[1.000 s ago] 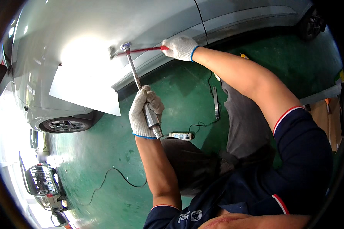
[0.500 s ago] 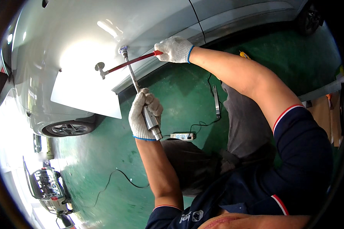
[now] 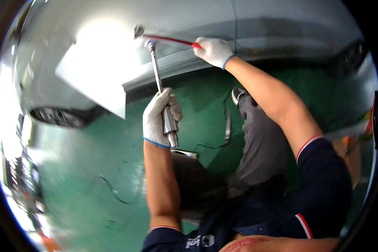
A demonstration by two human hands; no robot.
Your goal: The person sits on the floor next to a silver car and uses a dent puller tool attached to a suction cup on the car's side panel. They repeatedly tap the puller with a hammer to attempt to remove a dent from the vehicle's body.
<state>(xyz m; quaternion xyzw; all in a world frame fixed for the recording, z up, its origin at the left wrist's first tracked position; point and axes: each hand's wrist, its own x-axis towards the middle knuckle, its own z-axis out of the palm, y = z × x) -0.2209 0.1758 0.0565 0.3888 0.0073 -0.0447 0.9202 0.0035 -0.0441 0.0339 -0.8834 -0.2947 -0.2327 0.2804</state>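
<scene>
In my gloved left hand (image 3: 156,119) is a slide hammer (image 3: 156,71), its weight inside my closed fingers and its thin rod pointing up toward the car. The rod's far end meets a small purple-blue tab (image 3: 150,43) at the grey car's side panel (image 3: 193,19). My gloved right hand (image 3: 214,51) grips a hammer (image 3: 168,39) by the end of its red handle. Its round metal head hangs just above and left of the tab, apart from the rod as far as I can see.
A white sheet (image 3: 90,77) leans against the car under bright glare, above a wheel (image 3: 59,116). On the green floor lie a dark cable, a slim strip-like tool (image 3: 228,126) and a partly hidden power strip (image 3: 185,153). A cardboard box (image 3: 349,157) stands at the right.
My right hand has moved right, and the hammer head has gone up and right, from left of the rod to above the tab. My left hand keeps its hold. The whole view has shifted.
</scene>
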